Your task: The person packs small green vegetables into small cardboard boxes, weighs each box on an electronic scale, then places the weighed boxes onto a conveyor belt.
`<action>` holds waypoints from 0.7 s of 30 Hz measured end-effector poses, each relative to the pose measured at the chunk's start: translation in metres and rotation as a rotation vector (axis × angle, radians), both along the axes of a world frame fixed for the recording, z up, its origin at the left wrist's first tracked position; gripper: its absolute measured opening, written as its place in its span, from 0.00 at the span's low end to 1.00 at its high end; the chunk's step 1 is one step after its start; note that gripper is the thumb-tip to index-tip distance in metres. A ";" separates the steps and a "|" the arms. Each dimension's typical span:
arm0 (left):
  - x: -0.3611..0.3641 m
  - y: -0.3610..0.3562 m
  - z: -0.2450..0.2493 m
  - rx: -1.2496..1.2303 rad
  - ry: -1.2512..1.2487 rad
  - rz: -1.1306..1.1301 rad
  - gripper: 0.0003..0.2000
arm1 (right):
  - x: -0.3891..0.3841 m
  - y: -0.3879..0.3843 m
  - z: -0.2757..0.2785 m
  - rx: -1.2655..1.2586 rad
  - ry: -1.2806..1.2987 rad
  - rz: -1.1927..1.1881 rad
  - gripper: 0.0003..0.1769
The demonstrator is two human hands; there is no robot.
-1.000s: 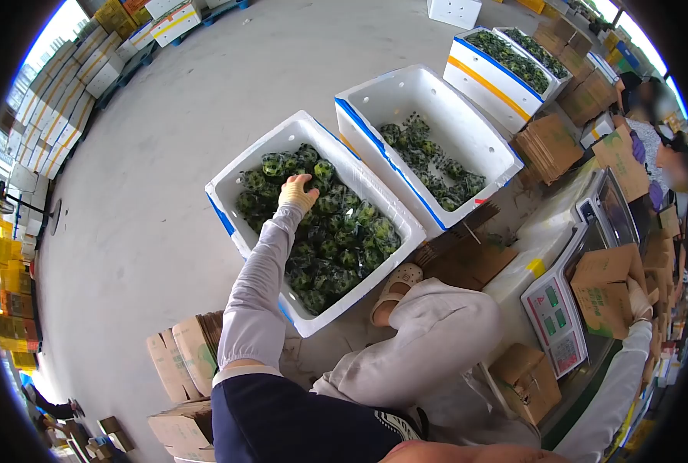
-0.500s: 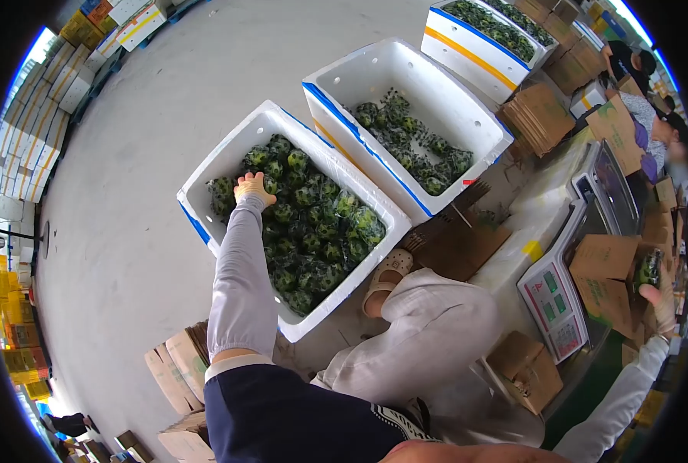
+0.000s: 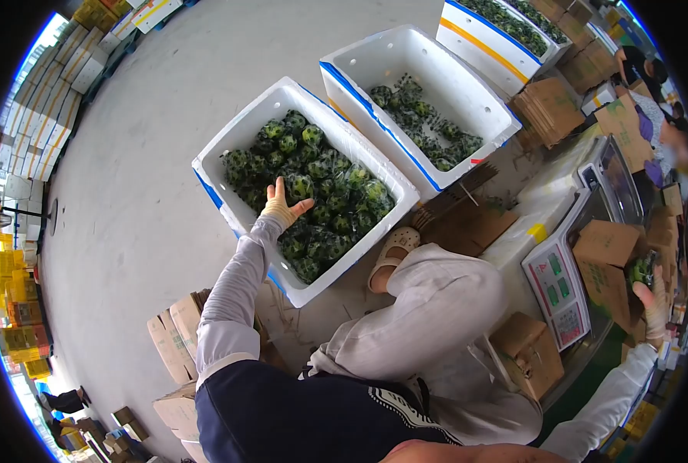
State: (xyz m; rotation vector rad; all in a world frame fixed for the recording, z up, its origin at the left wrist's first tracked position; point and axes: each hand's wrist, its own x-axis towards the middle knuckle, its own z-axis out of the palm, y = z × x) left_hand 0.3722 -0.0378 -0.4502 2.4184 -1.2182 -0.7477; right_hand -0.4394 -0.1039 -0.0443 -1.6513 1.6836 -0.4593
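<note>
One pack (image 3: 642, 270) half-hidden in right hand (image 3: 654, 302)

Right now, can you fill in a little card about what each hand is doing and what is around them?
left hand: open, fingers spread, on the green bundles
near foam box: holds those bundles, close to full
right hand: holds one green bundle beside the carton
scale: under the carton, display facing up
second foam box: next to the first, only partly filled
other person: far right, beyond the scale
</note>
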 end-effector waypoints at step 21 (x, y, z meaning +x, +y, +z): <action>-0.077 0.004 0.026 0.154 0.133 -0.465 0.28 | -0.015 -0.043 -0.081 0.260 -0.325 -0.664 0.30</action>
